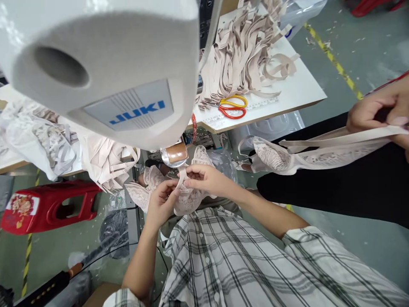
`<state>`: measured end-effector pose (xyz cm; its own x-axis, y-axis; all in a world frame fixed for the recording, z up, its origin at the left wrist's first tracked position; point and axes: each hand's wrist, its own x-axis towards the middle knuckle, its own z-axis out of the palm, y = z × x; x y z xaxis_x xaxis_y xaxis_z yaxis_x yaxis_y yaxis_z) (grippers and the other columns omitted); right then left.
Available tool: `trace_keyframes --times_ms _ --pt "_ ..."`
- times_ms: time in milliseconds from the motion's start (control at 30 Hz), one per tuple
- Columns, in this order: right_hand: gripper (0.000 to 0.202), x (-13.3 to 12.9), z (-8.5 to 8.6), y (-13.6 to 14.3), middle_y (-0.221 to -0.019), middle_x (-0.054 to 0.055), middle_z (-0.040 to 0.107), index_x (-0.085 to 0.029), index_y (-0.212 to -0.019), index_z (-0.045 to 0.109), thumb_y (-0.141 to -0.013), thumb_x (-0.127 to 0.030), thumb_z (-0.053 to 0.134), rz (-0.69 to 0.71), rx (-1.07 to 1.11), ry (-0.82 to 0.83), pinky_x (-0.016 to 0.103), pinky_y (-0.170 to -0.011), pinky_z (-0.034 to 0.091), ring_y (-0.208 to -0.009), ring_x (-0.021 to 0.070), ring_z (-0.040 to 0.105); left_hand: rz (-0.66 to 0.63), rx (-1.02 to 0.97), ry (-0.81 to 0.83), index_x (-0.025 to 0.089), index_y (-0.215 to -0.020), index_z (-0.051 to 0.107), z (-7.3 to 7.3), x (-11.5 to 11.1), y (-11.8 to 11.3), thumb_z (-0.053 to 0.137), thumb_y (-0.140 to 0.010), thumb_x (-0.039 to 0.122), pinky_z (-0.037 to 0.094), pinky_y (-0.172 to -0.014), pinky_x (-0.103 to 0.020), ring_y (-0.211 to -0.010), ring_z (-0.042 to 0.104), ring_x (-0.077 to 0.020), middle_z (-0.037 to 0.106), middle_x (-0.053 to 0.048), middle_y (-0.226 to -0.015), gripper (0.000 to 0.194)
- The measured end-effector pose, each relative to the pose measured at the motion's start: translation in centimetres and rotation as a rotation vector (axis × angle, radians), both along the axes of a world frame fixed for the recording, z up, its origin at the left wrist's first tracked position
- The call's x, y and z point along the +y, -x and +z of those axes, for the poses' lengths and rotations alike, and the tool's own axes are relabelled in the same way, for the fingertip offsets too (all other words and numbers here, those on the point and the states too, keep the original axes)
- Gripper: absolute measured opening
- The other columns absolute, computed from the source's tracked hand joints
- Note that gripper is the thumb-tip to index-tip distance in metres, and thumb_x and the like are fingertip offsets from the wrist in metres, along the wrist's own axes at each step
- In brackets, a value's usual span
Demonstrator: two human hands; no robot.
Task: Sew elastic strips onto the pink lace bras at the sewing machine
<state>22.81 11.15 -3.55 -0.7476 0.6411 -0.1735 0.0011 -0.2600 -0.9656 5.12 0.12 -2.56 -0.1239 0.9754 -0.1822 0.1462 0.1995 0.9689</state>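
Below the head of a white sewing machine (128, 72), my left hand (162, 199) pinches a pale pink strap (181, 178). My right hand (203, 178) grips the same strap just to the right, near the machine's round plate. A pale pink lace bra (188, 200) hangs from the strap under both hands, with one lace part spreading left behind my left hand. The needle area is hidden by the machine head.
Pink straps (243, 51) are heaped on the white table (297, 91), beside yellow and red scissors (233, 106). More fabric (105, 160) lies at left, above a red stool (54, 204). At right, another person's hands (380, 108) hold a similar bra (332, 155).
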Motion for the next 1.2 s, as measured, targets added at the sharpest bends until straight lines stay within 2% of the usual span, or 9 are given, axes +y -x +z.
trace_keyframes --times_ms 167,233,333,467,633,733,833,967,1200 --pt "0.034 0.1 3.0 -1.7 -0.078 0.000 0.066 -0.019 -0.109 0.068 -0.084 -0.043 0.070 -0.024 0.003 0.092 0.023 -0.052 0.048 -0.062 0.0118 0.060 -0.148 0.239 -0.127 0.017 -0.079 0.066 3.1 1.2 -1.4 0.056 -0.096 0.035 0.044 -0.058 -0.022 -0.062 0.057 -0.0122 0.065 -0.001 -0.068 0.027" --pt "0.029 0.5 4.4 -2.2 -0.067 -0.002 0.062 -0.021 -0.105 0.070 -0.088 -0.044 0.067 -0.134 -0.071 -0.027 0.023 -0.046 0.044 -0.051 0.0107 0.055 -0.160 0.298 -0.170 0.018 -0.082 0.065 4.3 1.7 -2.0 0.055 -0.097 0.034 0.043 -0.057 -0.022 -0.062 0.058 -0.0117 0.066 -0.001 -0.070 0.024" --pt "0.025 2.2 5.7 -1.6 -0.061 -0.004 0.060 -0.023 -0.105 0.069 -0.090 -0.043 0.063 -0.287 -0.138 -0.258 0.024 -0.045 0.041 -0.046 0.0103 0.053 -0.070 0.439 -0.211 0.019 -0.104 0.066 5.4 2.6 -2.2 0.056 -0.097 0.031 0.041 -0.055 -0.020 -0.061 0.057 -0.0107 0.067 0.000 -0.074 0.017" --pt "0.021 5.5 5.0 1.0 -0.056 -0.006 0.054 -0.021 -0.093 0.064 -0.094 -0.040 0.056 -0.373 -0.147 -0.360 0.024 -0.050 0.041 -0.048 0.0107 0.053 0.033 0.678 -0.321 0.023 -0.125 0.063 5.3 4.0 -1.7 0.055 -0.097 0.025 0.041 -0.056 -0.021 -0.057 0.058 -0.0104 0.071 0.001 -0.077 0.030" --pt "0.019 8.2 3.5 3.3 -0.062 -0.004 0.054 -0.021 -0.078 0.057 -0.089 -0.036 0.059 -0.402 -0.202 -0.541 0.025 -0.058 0.042 -0.057 0.0124 0.053 0.015 0.771 -0.378 0.025 -0.122 0.070 4.7 5.1 -0.7 0.053 -0.097 0.022 0.052 -0.073 -0.026 -0.088 0.073 -0.0189 0.077 -0.005 -0.107 0.030" --pt "0.018 9.1 3.2 4.0 -0.081 0.002 0.062 -0.020 -0.075 0.060 -0.087 -0.033 0.060 -0.409 -0.199 -0.711 0.030 -0.073 0.049 -0.078 0.0170 0.060 0.016 0.770 -0.344 0.025 -0.125 0.069 4.6 5.2 0.1 0.054 -0.098 0.023 0.053 -0.074 -0.028 -0.088 0.072 -0.0193 0.077 -0.005 -0.103 0.031" --pt "0.010 9.8 3.1 4.6 -0.108 0.006 0.064 -0.020 -0.084 0.066 -0.086 -0.027 0.059 -0.406 -0.137 -0.794 0.035 -0.092 0.051 -0.102 0.0216 0.061 0.060 0.937 -0.370 0.026 -0.122 0.071 4.7 5.1 0.4 0.055 -0.097 0.021 0.050 -0.080 -0.034 -0.086 0.067 -0.0215 0.073 -0.007 -0.094 0.031" --pt "0.012 10.4 3.1 5.1 -0.115 0.006 0.063 -0.020 -0.086 0.067 -0.088 -0.025 0.056 -0.356 -0.104 -0.789 0.039 -0.098 0.051 -0.107 0.0223 0.060 0.225 1.219 -0.517 0.026 -0.120 0.072 4.7 5.0 -1.5 0.064 -0.090 0.018 0.041 -0.094 -0.045 -0.105 0.060 -0.0289 0.066 -0.014 -0.114 0.032" --pt "0.015 10.9 4.2 5.3 -0.102 0.006 0.061 -0.020 -0.085 0.066 -0.090 -0.027 0.055 -0.281 -0.232 -0.750 0.045 -0.096 0.052 -0.103 0.0244 0.062 0.078 1.187 -0.460 0.021 -0.145 0.052 4.0 4.7 -3.8 0.063 -0.092 0.028 0.034 -0.105 -0.046 -0.122 0.053 -0.0343 0.061 -0.017 -0.135 0.055"
